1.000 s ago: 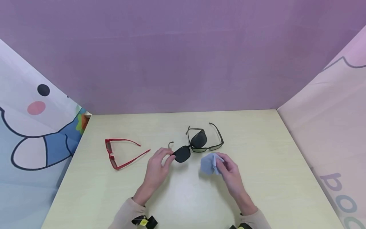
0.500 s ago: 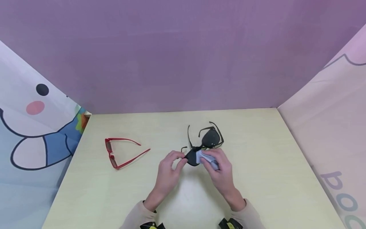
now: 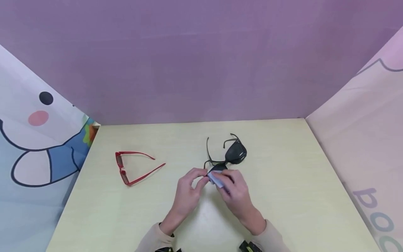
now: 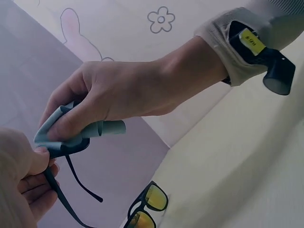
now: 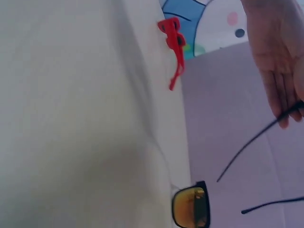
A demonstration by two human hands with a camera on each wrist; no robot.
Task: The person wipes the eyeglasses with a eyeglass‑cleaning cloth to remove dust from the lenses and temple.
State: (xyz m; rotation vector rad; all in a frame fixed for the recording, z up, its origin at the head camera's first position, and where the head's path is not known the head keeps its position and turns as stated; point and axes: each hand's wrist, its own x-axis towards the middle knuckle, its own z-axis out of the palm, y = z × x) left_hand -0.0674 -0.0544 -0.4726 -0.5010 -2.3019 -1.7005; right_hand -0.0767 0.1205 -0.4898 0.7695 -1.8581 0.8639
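Observation:
Black sunglasses (image 3: 235, 153) are held up off the table between the two hands. My left hand (image 3: 186, 191) pinches them at the near end, by the hinge; in the left wrist view its thumb and fingers grip the frame beside one temple arm (image 4: 61, 195). A light blue cloth (image 3: 215, 179) is pinched in my right hand (image 3: 235, 192) and folded over the near lens, which it partly hides. The far lens is uncovered. In the right wrist view the left hand (image 5: 280, 57) appears at the upper right; the right hand is out of that view.
Dark-framed glasses with yellowish lenses (image 4: 156, 197) stand on the table just beyond the held pair, partly hidden by it in the head view. Red sunglasses (image 3: 122, 170) lie at the left with temples spread. A purple wall (image 3: 201, 70) rises behind the table (image 3: 283, 168).
The right hand has brought the cloth leftward onto the near lens, from beside the sunglasses. My left hand has shifted the sunglasses to the right and turned them. The red sunglasses stay put.

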